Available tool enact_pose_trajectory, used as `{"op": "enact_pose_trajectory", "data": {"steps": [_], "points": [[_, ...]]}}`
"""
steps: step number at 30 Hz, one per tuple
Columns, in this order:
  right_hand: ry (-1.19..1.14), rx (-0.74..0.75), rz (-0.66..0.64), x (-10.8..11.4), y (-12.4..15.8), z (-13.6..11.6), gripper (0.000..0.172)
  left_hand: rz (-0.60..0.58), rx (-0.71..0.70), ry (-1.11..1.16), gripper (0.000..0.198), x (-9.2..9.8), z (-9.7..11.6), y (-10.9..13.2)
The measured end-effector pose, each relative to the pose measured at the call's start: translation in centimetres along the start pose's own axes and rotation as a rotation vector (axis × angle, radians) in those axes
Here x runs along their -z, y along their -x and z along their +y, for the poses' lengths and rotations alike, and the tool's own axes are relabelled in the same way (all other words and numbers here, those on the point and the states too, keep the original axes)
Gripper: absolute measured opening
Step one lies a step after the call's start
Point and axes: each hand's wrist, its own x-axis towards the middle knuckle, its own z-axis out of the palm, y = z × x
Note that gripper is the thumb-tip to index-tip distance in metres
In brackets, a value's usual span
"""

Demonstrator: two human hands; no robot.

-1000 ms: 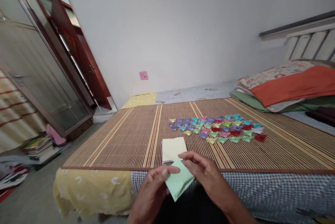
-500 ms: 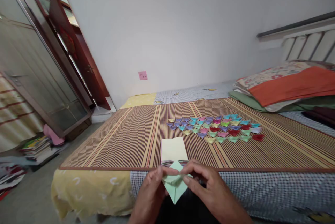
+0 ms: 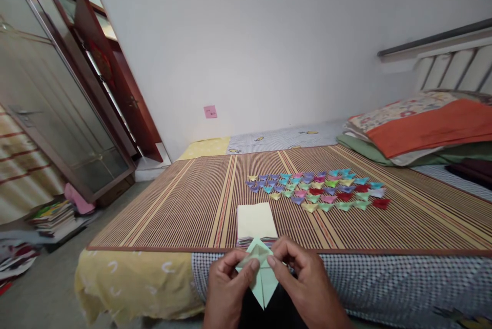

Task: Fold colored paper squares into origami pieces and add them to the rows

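Note:
A pale green sheet of origami paper (image 3: 263,285), folded into a kite-like diamond, hangs between my hands at the near edge of the bed. My left hand (image 3: 230,283) pinches its left side, thumb on top. On the right side, my right hand (image 3: 302,278) grips it with thumb and bent forefinger. The upper part of the paper bulges open in a small pocket, and a slit runs down its lower point. Just beyond lies a stack of paper (image 3: 257,220) with a cream sheet on top.
Rows of small folded paper boats (image 3: 315,190) in several colours lie on the striped mat (image 3: 172,206). Folded bedding (image 3: 426,124) is piled at the right. A pink note (image 3: 210,111) is on the wall. Books (image 3: 54,219) sit at the left by the door.
My left thumb has moved onto the front of the paper. The upper flap has opened into a pocket, and the paper's lower tip has shifted slightly right and down.

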Motion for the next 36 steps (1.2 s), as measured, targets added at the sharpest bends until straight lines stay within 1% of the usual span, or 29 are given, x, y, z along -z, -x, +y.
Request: {"op": "enact_pose_trajectory", "data": {"steps": [3, 7, 9, 13, 15, 18, 21, 25, 27, 32, 36], "points": [[0.021, 0.002, 0.009, -0.1, 0.1, 0.2, 0.028, 0.048, -0.005, 0.017, 0.043, -0.4, -0.6, 0.2], [0.07, 0.003, 0.037, -0.2, 0.2, 0.4, 0.029, 0.06, -0.013, -0.001, 0.044, -0.5, -0.9, 0.4], [0.074, -0.005, 0.034, -0.1, 0.2, 0.4, 0.027, 0.034, -0.009, -0.025, 0.044, -0.5, -0.7, 0.3], [-0.005, -0.033, -0.039, 0.2, 0.0, 0.1, 0.016, -0.085, 0.006, -0.078, 0.045, -0.6, -0.2, 0.2], [-0.044, -0.039, -0.066, 0.3, 0.0, 0.0, 0.017, -0.13, 0.009, -0.1, 0.045, -0.6, 0.0, 0.3], [-0.078, -0.052, -0.066, 0.2, 0.2, 0.3, 0.023, -0.148, -0.011, -0.129, 0.043, -0.6, -0.1, 0.5], [-0.061, -0.048, -0.013, -0.1, 0.4, 0.7, 0.024, -0.114, -0.039, -0.147, 0.035, -0.6, -0.5, 0.8], [-0.044, -0.009, 0.065, -0.4, 0.4, 0.9, 0.024, 0.026, -0.089, -0.174, 0.033, -1.3, -0.7, 1.4], [-0.047, 0.0, 0.093, -0.5, 0.5, 1.0, 0.025, 0.063, -0.096, -0.128, 0.035, -1.8, -0.6, 1.6], [-0.076, 0.03, 0.11, -0.5, 0.7, 1.0, 0.024, 0.029, -0.062, 0.046, 0.043, -2.3, -0.1, 1.9], [-0.109, 0.044, 0.095, -0.4, 0.8, 0.7, 0.023, -0.004, -0.05, 0.048, 0.037, -2.1, 0.1, 1.8]]}}
